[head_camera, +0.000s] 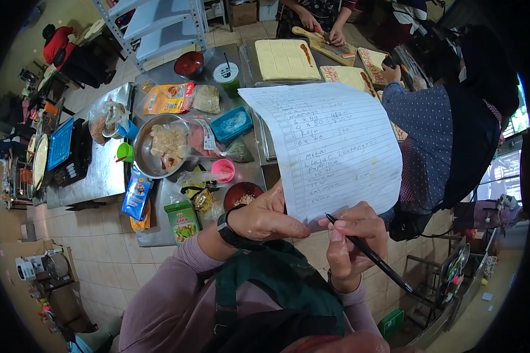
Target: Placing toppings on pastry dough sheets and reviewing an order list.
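Note:
My left hand [265, 216] grips the lower left corner of a lined paper sheet [335, 150] with its thumb on top. Handwriting and a column of small boxes cover much of the page. A black pen [375, 258] is pinched in my right hand [355, 238], its tip at the sheet's lower edge. Fingers of the right hand also lie against that edge. Behind the paper, part of the worktable and the pastry sheets is hidden. A dark watch [229, 229] is on my left wrist.
On the metal table stand a steel bowl [161, 145] of food, a blue container [232, 123], a pink cup [223, 170] and a lidded green drink [226, 78]. Beyond are a dough sheet [285, 59] and a cutting board [327, 46] under a co-worker's hands. Another person [428, 119] stands close at right.

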The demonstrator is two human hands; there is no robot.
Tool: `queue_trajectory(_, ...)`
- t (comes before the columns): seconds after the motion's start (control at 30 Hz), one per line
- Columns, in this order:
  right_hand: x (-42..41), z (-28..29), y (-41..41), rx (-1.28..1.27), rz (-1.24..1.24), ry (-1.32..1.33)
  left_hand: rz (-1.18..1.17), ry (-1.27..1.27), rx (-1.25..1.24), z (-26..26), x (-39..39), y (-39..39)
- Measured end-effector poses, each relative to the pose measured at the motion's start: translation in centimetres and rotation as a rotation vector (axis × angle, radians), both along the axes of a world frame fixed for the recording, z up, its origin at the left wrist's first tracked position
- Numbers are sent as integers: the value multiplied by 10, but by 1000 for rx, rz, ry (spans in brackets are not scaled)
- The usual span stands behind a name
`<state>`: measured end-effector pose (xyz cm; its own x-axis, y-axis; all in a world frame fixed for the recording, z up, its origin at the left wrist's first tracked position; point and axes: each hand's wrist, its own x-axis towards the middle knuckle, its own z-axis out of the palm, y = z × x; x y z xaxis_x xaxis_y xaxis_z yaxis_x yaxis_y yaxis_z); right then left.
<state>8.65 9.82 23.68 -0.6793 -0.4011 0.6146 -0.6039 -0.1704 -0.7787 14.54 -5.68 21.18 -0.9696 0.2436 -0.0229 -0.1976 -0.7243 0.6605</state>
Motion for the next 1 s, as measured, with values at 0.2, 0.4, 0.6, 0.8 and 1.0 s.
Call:
queue_trajectory(0.2,-5,4,-10,83,36,4,-11,-15,64,-2,-6,-10)
queue_trajectory(0.4,-22,-4,-11,42,112,-30,52,-19,29,-1,-13,-3)
queue_trajectory(0.6,-42,-6,3,17,164,-27,48,-30,-23,-1,-23,7)
queue_trajectory(0.8,-57,-6,21,-38,186,-26,119,39,64,-6,-38,30)
queue_trajectory(1.0,-68,0,40,4,184,76,112,96,27,-8,-49,47)
